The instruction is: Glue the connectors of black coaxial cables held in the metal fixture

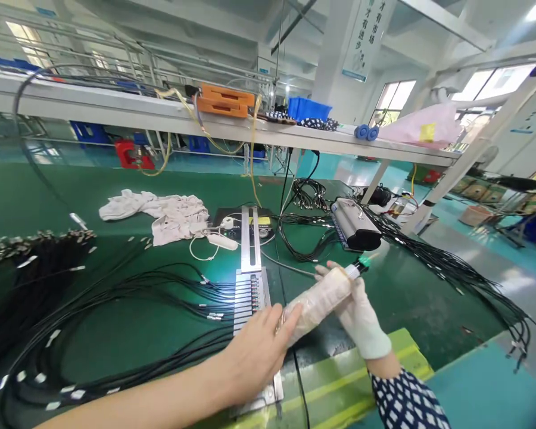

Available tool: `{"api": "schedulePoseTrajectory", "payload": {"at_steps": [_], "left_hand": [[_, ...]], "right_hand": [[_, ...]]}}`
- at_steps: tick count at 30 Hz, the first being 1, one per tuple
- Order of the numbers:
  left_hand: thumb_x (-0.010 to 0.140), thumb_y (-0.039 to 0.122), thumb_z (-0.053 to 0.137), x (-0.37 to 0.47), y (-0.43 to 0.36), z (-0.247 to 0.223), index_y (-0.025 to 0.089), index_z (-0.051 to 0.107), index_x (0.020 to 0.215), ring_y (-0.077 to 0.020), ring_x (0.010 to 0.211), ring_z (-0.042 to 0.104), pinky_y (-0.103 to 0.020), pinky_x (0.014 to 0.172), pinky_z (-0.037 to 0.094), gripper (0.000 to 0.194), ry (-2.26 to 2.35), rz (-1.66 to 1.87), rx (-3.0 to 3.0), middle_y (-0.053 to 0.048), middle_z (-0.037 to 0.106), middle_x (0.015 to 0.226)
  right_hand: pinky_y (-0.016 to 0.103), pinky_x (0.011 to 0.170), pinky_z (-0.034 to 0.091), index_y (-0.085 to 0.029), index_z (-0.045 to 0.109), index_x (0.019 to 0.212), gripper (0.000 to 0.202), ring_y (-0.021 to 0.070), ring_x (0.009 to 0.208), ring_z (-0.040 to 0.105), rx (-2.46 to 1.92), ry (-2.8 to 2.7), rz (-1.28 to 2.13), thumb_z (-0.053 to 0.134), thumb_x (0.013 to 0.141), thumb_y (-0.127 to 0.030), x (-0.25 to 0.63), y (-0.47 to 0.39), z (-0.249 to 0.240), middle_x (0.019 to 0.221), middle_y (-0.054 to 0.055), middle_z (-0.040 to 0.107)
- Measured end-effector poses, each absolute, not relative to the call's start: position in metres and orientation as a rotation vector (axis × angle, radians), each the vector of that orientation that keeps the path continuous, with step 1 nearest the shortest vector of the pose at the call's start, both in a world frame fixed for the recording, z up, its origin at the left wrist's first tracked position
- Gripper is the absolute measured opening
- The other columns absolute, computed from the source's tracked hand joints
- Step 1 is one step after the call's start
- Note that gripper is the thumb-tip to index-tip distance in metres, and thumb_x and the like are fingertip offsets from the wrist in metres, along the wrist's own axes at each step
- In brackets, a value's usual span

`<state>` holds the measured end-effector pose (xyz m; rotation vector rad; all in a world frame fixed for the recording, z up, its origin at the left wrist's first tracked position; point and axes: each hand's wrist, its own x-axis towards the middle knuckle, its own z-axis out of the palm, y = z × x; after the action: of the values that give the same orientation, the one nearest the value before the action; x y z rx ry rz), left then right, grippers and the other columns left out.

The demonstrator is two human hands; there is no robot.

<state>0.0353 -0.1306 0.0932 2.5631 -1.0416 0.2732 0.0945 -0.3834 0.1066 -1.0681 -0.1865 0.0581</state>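
Observation:
A wrapped, whitish cylindrical tool (315, 304) with a green tip lies slanted between my hands. My bare left hand (261, 345) is closed round its lower end, above the metal fixture. My right hand (357, 316), in a white glove, grips the tool's upper end near the tip. Under and beside my left hand is the metal fixture (243, 301), with black cables (170, 292) running into its slots from the left. A bright light shines on the fixture's left side.
White gloves (174, 214) lie behind the cables. A silver and black device (355, 223) stands at the back right, with cable bundles (433, 262) beyond it. More cables (40, 268) are piled at left. A shelf (232, 128) crosses the back, holding orange trays (227, 100).

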Motion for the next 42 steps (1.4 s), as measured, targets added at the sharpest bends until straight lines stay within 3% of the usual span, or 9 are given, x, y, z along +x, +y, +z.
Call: {"api": "schedulePoseTrajectory", "payload": {"at_steps": [6, 9, 13, 17, 21, 25, 31, 36, 42], "left_hand": [[0.087, 0.029, 0.060, 0.042, -0.126, 0.105, 0.028, 0.013, 0.161, -0.0358, 0.141, 0.040, -0.054, 0.121, 0.032, 0.088, -0.740, -0.540, 2.023, -0.014, 0.032, 0.159], [0.082, 0.031, 0.067, 0.057, -0.131, 0.119, 0.026, 0.022, 0.160, -0.0340, 0.148, 0.031, -0.049, 0.126, 0.022, 0.090, -0.627, -0.694, 1.760, -0.008, 0.028, 0.165], [0.078, 0.028, 0.069, 0.077, -0.147, 0.118, 0.023, 0.025, 0.158, -0.0336, 0.148, 0.032, -0.049, 0.126, 0.021, 0.091, -0.592, -0.748, 1.679, -0.010, 0.031, 0.163], [0.076, 0.038, 0.071, 0.101, -0.153, 0.112, 0.022, 0.031, 0.154, -0.0348, 0.137, 0.045, -0.051, 0.119, 0.032, 0.089, -0.509, -0.877, 1.522, -0.012, 0.046, 0.151], [0.082, 0.043, 0.068, 0.153, -0.170, 0.113, 0.025, 0.023, 0.158, -0.0320, 0.136, 0.046, -0.047, 0.119, 0.032, 0.090, -0.426, -0.506, 1.702, -0.011, 0.044, 0.151], [0.096, 0.041, 0.053, 0.225, -0.220, 0.104, 0.030, 0.026, 0.159, -0.0247, 0.131, 0.051, -0.038, 0.113, 0.039, 0.069, -0.420, -0.052, 2.380, -0.012, 0.046, 0.143], [0.086, 0.043, 0.069, 0.277, -0.268, 0.089, 0.021, 0.047, 0.150, -0.0427, 0.119, 0.054, -0.058, 0.102, 0.039, 0.071, -0.328, -0.009, 2.716, -0.020, 0.057, 0.123], [0.095, 0.051, 0.054, 0.226, -0.214, 0.100, 0.022, 0.048, 0.147, -0.0359, 0.119, 0.054, -0.052, 0.102, 0.041, 0.060, -0.524, 0.098, 2.748, -0.017, 0.060, 0.125], [0.100, 0.040, 0.049, 0.103, -0.089, 0.064, 0.022, 0.066, 0.113, -0.0249, 0.104, 0.065, -0.036, 0.091, 0.054, 0.029, -0.646, 0.327, 2.546, -0.009, 0.069, 0.112]], "right_hand": [[0.045, 0.114, 0.044, -0.028, 0.077, 0.099, 0.046, 0.0275, 0.124, 0.060, -0.902, 0.032, -0.015, 0.086, 0.072, -0.065, 0.136, -0.418, 0.080, 0.122, 0.003, 0.071], [0.044, 0.109, 0.049, -0.030, 0.076, 0.099, 0.052, 0.0260, 0.125, 0.059, -0.826, 0.063, -0.113, 0.083, 0.070, -0.072, 0.143, -0.431, 0.082, 0.124, 0.002, 0.070], [0.045, 0.096, 0.058, -0.023, 0.073, 0.109, 0.073, 0.0307, 0.120, 0.063, -0.812, 0.063, 0.083, 0.085, 0.061, -0.077, 0.152, -0.434, 0.077, 0.126, 0.012, 0.068], [0.030, 0.072, 0.062, -0.022, 0.069, 0.092, 0.050, 0.0189, 0.089, 0.069, -0.603, 0.200, -0.253, 0.075, 0.081, -0.070, 0.174, -0.470, 0.072, 0.102, 0.005, 0.071], [0.023, 0.042, 0.048, -0.023, 0.067, 0.098, 0.064, 0.0172, 0.065, 0.061, -0.487, 0.222, -0.420, 0.044, 0.091, -0.083, 0.191, -0.504, 0.067, 0.081, 0.003, 0.064], [0.019, 0.041, 0.044, -0.023, 0.067, 0.104, 0.062, 0.0133, 0.060, 0.055, -0.597, 0.182, -0.296, 0.064, 0.082, -0.081, 0.189, -0.486, 0.057, 0.083, 0.003, 0.063], [0.016, 0.041, 0.044, -0.021, 0.069, 0.097, 0.072, 0.0090, 0.054, 0.052, -0.793, 0.152, -0.169, 0.082, 0.061, -0.081, 0.182, -0.454, 0.040, 0.093, 0.006, 0.071], [0.016, 0.031, 0.035, -0.020, 0.068, 0.096, 0.074, 0.0081, 0.041, 0.044, -0.841, 0.146, -0.062, 0.079, 0.061, -0.085, 0.190, -0.458, 0.032, 0.084, 0.009, 0.073], [0.017, 0.028, 0.033, -0.021, 0.065, 0.093, 0.065, 0.0063, 0.035, 0.039, -0.841, 0.123, 0.024, 0.079, 0.068, -0.080, 0.198, -0.461, 0.029, 0.089, 0.012, 0.075]]}}
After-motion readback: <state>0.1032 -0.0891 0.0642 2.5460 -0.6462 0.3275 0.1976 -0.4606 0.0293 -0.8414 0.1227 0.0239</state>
